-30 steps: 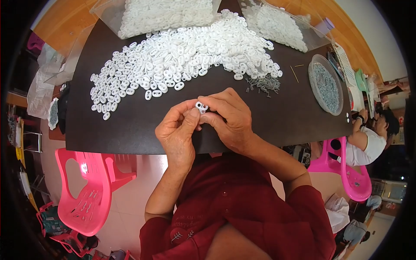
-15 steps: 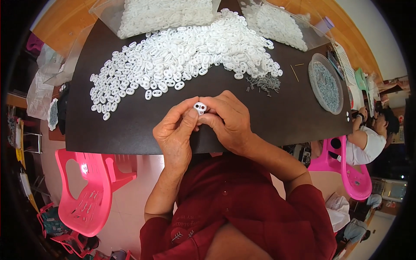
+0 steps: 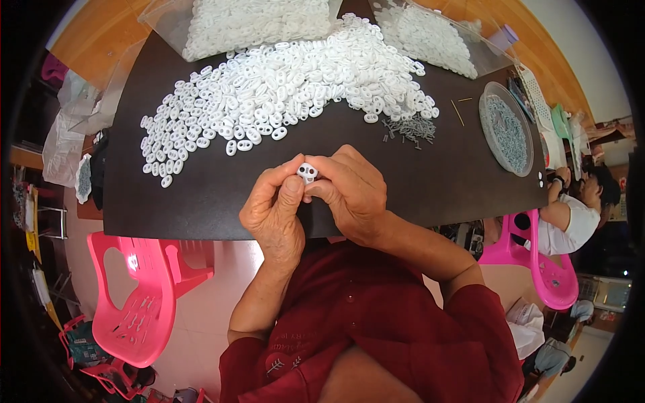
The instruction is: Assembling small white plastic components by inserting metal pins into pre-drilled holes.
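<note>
Between the fingertips of both hands sits a small white oval plastic piece with two dark holes (image 3: pixel 308 172), tilted so the holes show. My left hand (image 3: pixel 276 207) pinches it from the left with thumb and fingers. From the other side my right hand (image 3: pixel 352 190) grips it too, its thumb below. Fingers cover the piece's lower part, and I cannot tell whether a second part is joined to it. Beyond my hands spreads a big heap of similar white two-hole pieces (image 3: pixel 269 84). At its right end lies a small pile of grey pins (image 3: pixel 411 127).
A round clear tub (image 3: pixel 530 151) of grey pins stands at right. Two thin brass-coloured rods (image 3: pixel 457 113) lie near it. Clear bins (image 3: pixel 339 8) of white pieces line the dark table's (image 3: pixel 201 208) far side. Pink chairs (image 3: pixel 138 312) flank me; another person (image 3: pixel 571 221) sits at right.
Both hands have lowered slightly toward me with the white piece. The piece has turned a little, and my left thumb has shifted down along it.
</note>
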Demonstrator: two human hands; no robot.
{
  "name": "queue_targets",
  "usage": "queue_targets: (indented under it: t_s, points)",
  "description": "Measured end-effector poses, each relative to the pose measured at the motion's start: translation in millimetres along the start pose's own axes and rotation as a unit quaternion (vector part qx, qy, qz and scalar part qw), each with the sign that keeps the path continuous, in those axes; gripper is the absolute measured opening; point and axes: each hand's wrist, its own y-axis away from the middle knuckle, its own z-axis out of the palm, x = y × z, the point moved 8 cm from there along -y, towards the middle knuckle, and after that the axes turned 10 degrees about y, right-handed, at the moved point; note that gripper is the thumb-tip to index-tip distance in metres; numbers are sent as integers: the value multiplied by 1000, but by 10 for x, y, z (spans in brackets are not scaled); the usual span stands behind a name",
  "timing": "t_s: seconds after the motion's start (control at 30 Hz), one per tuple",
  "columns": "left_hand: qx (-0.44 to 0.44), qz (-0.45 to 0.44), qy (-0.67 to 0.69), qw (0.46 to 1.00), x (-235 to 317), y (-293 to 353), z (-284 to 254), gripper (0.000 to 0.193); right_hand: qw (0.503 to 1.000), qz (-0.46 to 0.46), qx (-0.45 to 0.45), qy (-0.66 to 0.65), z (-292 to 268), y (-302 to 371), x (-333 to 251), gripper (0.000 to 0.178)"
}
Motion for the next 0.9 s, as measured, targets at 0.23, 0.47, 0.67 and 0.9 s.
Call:
queue_targets:
  t_s: [0.23, 0.47, 0.67, 0.9]
  points:
    - [15, 6, 19, 1000, -19, 51, -40, 18, 1000, -20, 9, 4, 18, -2, -60, 27]
    - [35, 6, -9, 999, 6, 115, -53, 17, 998, -48, 16, 25, 26, -6, -180, 27]
    - [12, 8, 19, 1000, 33, 160, 38, 17, 995, -75, 45, 38, 8, 27, -185, 22]
    - [14, 51, 9, 999, 72, 194, 63, 14, 990, -105, 72, 62, -15, 62, -246, 24]
